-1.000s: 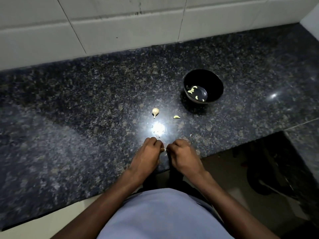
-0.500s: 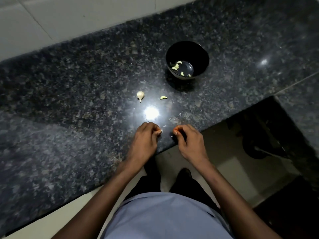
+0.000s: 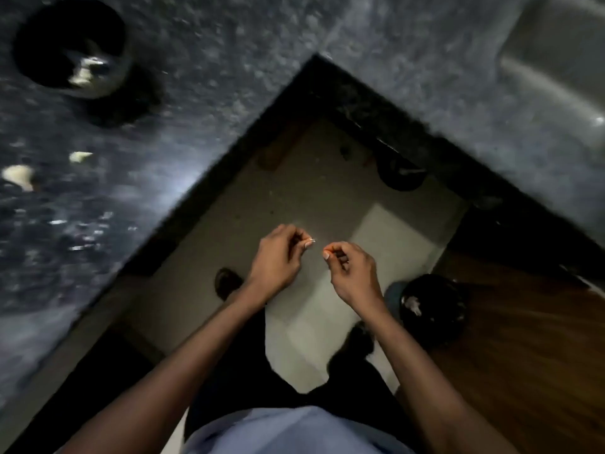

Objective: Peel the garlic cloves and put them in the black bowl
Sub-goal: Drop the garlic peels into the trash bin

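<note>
Both hands hang over the floor, off the counter edge. My left hand (image 3: 278, 257) pinches a small pale garlic piece (image 3: 311, 240) between thumb and forefinger. A short gap away, my right hand (image 3: 352, 273) has curled fingers and pinches a tiny scrap, apparently skin; it is too small to tell. The black bowl (image 3: 29, 24) stands on the granite counter (image 3: 212, 77) at the top left, with peeled cloves (image 3: 83, 72) inside. An unpeeled garlic clove (image 3: 18, 175) and a smaller pale piece (image 3: 80, 156) lie on the counter below the bowl.
The counter is L-shaped, and its inner corner frames the tiled floor (image 3: 311, 198). A bin with a black liner (image 3: 432, 306) stands on the floor right of my right hand, with white scraps in it. A steel sink (image 3: 556, 60) is at the top right. My feet are below.
The view has swung right and down, so the bowl now sits at the top left. Both hands have left the counter edge and now hover over the floor near the bin, still pinching.
</note>
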